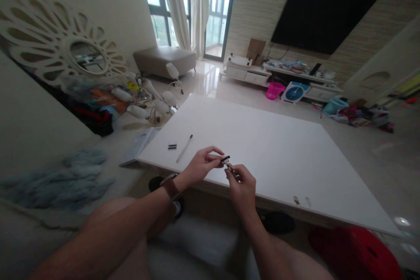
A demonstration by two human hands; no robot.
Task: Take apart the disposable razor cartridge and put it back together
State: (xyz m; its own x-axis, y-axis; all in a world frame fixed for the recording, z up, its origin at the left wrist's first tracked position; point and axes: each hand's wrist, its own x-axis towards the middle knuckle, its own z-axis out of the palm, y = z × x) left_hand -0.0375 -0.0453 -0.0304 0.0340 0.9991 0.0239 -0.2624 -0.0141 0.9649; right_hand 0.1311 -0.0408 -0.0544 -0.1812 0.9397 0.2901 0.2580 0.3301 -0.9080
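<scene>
Over the front edge of the white table (262, 140), both my hands are on a small razor-like tool (226, 162) with a black bar-shaped head and a pale forked neck. My left hand (205, 164) pinches the head's left end between thumb and fingers, the upper fingers stretched out. My right hand (242, 183) is closed around the handle, which is mostly hidden. To the left on the table lie a thin pale stick (184, 148) with a dark tip and a small white piece with black bars (172, 145).
Near the table's right front edge lie a small yellow-and-dark piece (296, 200) and a small pale item (308, 201). A red stool-like object (361, 249) stands below at right. A lamp with several white shades (160, 106) is beyond the left edge.
</scene>
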